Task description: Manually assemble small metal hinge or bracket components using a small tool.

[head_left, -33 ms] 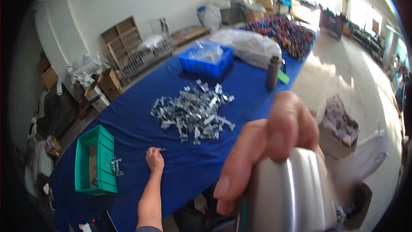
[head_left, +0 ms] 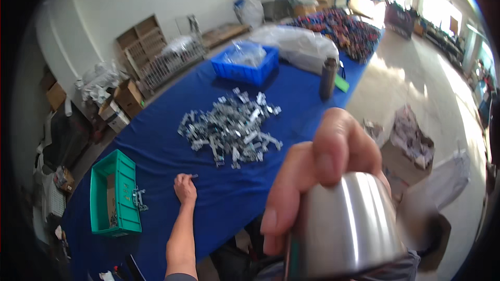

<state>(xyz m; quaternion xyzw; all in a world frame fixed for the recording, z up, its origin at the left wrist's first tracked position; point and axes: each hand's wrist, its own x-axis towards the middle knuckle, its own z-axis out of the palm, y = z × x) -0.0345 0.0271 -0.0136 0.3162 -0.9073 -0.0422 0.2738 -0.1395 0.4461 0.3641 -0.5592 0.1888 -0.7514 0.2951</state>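
Very close to the view, my right hand wraps over the upper end of a stainless steel cup, whose shiny wall fills the lower right. My left hand rests low over the blue cloth with its fingers pinched. A small metal piece pokes out from the fingertips; its full shape cannot be made out. Beyond that hand lies a loose heap of silvery metal parts. Left of it stands a green crate, with a few metal parts hanging at its right wall.
On the blue-covered table stand a blue bin with clear plastic, a dark bottle and a large whitish bag. A pile of colourful items covers the far end. Cardboard boxes sit left; an open carton lies right.
The whole scene has shifted slightly up and left in the picture. Both hands keep their hold, and the cup sits a little higher in view.
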